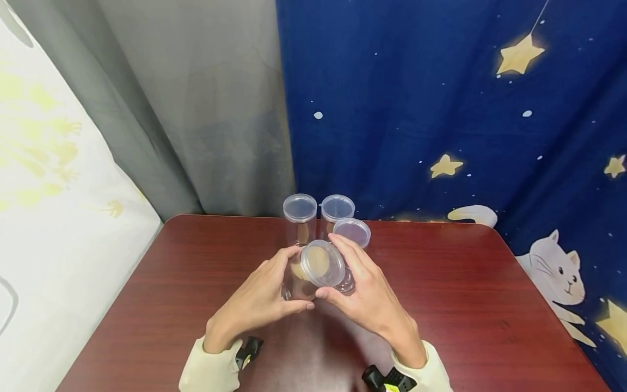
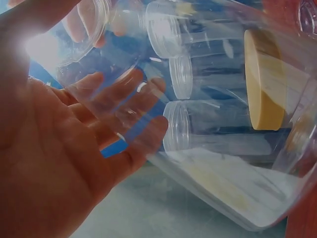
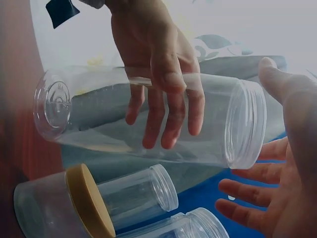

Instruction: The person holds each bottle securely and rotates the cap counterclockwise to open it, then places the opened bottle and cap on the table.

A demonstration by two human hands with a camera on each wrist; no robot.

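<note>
A clear plastic jar (image 3: pixel 148 114) with a translucent screw lid (image 1: pixel 323 264) is tilted above the table. My left hand (image 1: pixel 257 294) grips its body, the thumb on one side and the fingers behind it in the right wrist view. Around the lid my right hand (image 1: pixel 364 286) spreads its thumb and fingers; in the right wrist view they stand beside the rim, and contact is hard to make out. A tan-lidded jar (image 3: pixel 91 201) stands close by, its lid showing through the held jar in the left wrist view.
Behind the hands stand more clear jars with translucent lids, one at the back left (image 1: pixel 300 218), another beside it (image 1: pixel 338 207) and a third nearer (image 1: pixel 352 233). They are close to the far edge of the reddish-brown table (image 1: pixel 210 256). Curtains (image 1: pixel 372 109) hang just beyond.
</note>
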